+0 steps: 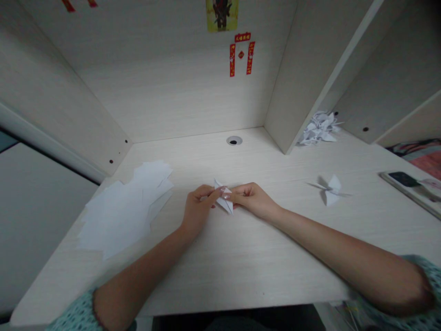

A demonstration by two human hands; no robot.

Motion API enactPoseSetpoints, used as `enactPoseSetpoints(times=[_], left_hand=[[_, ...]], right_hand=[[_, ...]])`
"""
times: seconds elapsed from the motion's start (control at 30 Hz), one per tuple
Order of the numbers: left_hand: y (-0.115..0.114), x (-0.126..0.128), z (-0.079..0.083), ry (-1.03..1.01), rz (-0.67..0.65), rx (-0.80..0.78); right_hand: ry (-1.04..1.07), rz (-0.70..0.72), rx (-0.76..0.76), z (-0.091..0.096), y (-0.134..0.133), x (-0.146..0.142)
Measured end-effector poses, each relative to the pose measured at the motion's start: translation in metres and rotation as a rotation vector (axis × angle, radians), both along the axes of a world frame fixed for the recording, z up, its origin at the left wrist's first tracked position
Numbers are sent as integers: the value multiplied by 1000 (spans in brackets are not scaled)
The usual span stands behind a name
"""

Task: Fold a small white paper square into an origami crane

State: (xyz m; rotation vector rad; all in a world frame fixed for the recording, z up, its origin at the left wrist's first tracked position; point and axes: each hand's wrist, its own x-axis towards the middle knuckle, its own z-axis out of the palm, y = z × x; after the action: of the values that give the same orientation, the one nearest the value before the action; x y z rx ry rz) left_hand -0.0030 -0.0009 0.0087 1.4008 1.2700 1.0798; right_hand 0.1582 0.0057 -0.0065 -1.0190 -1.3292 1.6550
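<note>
A small piece of folded white paper is pinched between both hands, just above the middle of the desk. My left hand grips its left side, thumb on top. From the right, my right hand holds it with thumb and fingers closed, and the two thumb tips nearly meet over the paper. Pointed corners stick out above and below the thumbs; the fingers hide the rest. Beyond my right hand lies a folded paper crane with its wings spread. Loose white paper sheets are spread in an overlapping pile left of my left hand.
A heap of folded white paper pieces sits at the back right, beside an upright divider panel. A phone lies near the right side. The desk has a round cable hole near its back wall.
</note>
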Motion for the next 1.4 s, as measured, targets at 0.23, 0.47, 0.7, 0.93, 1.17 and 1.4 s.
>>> enactPoseSetpoints(times=[0.23, 0.47, 0.7, 0.93, 1.17, 1.4], left_hand=[[0, -3, -2, 77, -58, 25], [2, -5, 3, 57, -72, 16], [4, -7, -3, -107, -97, -123], [4, -5, -6, -270, -56, -249], [3, -2, -4, -328, -16, -253], [18, -17, -2, -358, 202, -268]], right_hand=[[-28, 13, -12, -1, 0, 0], [3, 29, -90, 0, -2, -1], [-38, 75, -52, 7, -4, -1], [-56, 87, -62, 4, -2, 0], [-8, 86, -97, 6, -2, -1], [-39, 118, -53, 0, -7, -3]])
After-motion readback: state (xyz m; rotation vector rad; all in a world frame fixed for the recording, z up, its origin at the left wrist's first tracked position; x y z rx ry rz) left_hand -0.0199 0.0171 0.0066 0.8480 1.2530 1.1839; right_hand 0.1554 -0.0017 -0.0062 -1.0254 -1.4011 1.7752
